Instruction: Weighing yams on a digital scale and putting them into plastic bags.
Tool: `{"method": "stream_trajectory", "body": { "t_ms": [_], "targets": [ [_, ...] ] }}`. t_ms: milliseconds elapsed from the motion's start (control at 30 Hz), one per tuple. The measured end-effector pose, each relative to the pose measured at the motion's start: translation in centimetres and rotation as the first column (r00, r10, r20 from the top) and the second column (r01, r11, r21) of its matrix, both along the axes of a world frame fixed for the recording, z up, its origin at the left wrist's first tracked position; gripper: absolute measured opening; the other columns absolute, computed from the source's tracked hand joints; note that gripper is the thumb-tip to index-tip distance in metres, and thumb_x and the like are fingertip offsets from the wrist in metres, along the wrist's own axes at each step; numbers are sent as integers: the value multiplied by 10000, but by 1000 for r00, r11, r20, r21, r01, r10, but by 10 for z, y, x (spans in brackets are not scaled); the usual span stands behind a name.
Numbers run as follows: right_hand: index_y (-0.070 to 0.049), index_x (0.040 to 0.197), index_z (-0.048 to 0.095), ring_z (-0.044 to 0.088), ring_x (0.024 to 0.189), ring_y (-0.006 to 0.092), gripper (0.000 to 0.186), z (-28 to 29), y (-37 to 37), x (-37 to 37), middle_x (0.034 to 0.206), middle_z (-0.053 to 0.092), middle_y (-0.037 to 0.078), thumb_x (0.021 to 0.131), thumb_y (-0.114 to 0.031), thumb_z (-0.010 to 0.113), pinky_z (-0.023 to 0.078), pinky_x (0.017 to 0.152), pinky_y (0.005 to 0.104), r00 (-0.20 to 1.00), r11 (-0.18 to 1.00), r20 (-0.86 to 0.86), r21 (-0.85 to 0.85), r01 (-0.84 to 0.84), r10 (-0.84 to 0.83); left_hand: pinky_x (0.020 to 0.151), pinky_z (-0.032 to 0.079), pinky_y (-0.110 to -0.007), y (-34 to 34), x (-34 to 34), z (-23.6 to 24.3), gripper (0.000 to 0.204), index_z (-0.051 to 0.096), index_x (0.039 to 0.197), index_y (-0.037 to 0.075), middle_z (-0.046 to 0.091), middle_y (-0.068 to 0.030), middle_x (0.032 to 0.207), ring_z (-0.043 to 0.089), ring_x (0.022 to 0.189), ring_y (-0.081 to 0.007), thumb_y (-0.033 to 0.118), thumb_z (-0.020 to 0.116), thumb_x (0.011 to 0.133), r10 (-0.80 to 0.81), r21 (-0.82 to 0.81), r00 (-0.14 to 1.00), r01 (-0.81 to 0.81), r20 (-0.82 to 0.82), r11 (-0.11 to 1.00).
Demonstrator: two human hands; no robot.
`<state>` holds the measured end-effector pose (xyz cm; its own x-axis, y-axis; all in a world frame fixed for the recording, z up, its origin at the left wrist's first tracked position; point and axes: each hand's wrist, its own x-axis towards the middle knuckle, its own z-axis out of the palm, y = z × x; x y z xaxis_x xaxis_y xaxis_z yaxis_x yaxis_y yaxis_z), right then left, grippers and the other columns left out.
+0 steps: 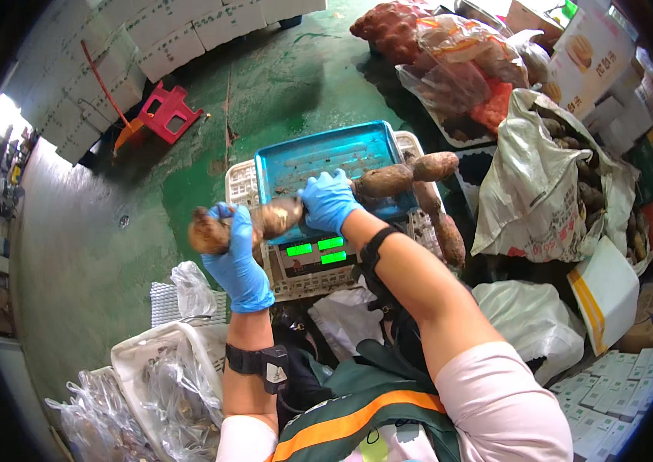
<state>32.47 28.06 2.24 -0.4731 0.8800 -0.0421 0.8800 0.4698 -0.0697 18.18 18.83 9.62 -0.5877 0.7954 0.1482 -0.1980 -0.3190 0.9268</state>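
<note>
A long, brown, muddy lotus root (385, 182) with several segments lies across my body above a scale. My left hand (240, 266) is closed round its left part, next to a blurred end piece (207, 232). Near its middle, my right hand (328, 202) grips it at a narrow joint; the fingers partly hide that spot. At the right, one segment points outward and another branch (443, 231) hangs down. Both hands wear blue gloves. Under the root is the scale's blue tray (326, 138), wet and specked with dirt, with a lit green display (318, 250) in front.
A white crate (235, 185) supports the scale. Left of me stands a white basket (134, 362) with plastic-bagged goods. A woven sack (526, 192) of roots is at right. Beyond are a red stool (166, 112), stacked white boxes (176, 50) and a red net bag (389, 32).
</note>
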Motion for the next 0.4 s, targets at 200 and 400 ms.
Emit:
{"method": "stream_trajectory", "body": {
  "t_ms": [200,400],
  "targets": [
    [-152,934,640,570,915,285,295,-10,-10,10,912,602,97,669,-271,593,363,872,499,981,979,-64,102,-177,184,785,475,-351,20,-32,40,282,529,948,64,552,-58,903,553,839,-168,260,672,804,-8,168,962,-39,272,985],
    [-139,1302,438,326,1278,259,656,-9,-43,-9,1328,389,104,679,-265,597,187,1062,529,893,910,-189,148,-386,409,867,443,-468,87,-54,-7,543,379,1214,156,498,-83,1076,508,973,-256,254,693,783,-209,135,756,160,620,978]
  ]
}}
